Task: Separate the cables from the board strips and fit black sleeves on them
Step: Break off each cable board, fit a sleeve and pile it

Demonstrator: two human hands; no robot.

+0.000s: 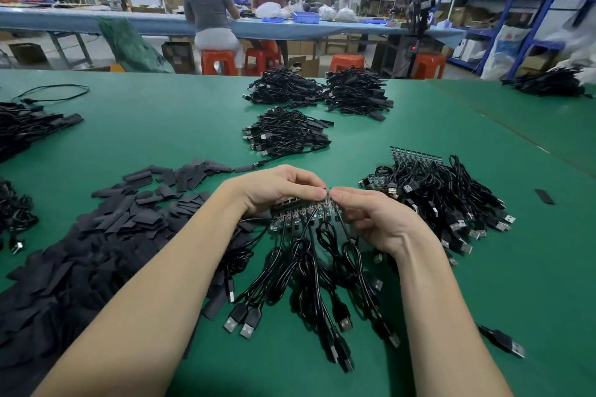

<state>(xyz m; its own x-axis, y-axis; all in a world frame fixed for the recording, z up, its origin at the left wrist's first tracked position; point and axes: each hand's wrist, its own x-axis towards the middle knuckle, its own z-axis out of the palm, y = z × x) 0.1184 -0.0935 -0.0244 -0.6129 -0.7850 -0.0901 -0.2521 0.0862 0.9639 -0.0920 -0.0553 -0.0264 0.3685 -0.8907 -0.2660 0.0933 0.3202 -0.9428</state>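
Left hand (277,185) curled over the top edge of the board strip (301,213), fingers and thumb pinching it. Right hand (371,219) gripping the strip's right end, thumb and forefinger meeting the left fingertips at the top corner. Strip held just above the green counter (161,138), tilted toward the camera, with a row of small red-marked parts along its face. Black cables (309,267) hanging from the strip's lower edge, looped and fanned out below it, USB plugs (242,322) lying on the counter near the forearms.

Left of the strip, a wide heap of flat black sleeves (106,235), reaching under the left forearm. Right of the strip, a pile of further strips with cables attached (435,196), one green strip edge standing up at the pile's back. Beyond the strip, three bundles of finished cables (287,132). Right of the strip, past the pile, a single sleeve (544,196) lying alone. Below that, near the right forearm, one loose USB plug (506,343). Far behind the strip, two people seated on orange stools (219,61) at a blue workbench (96,21).
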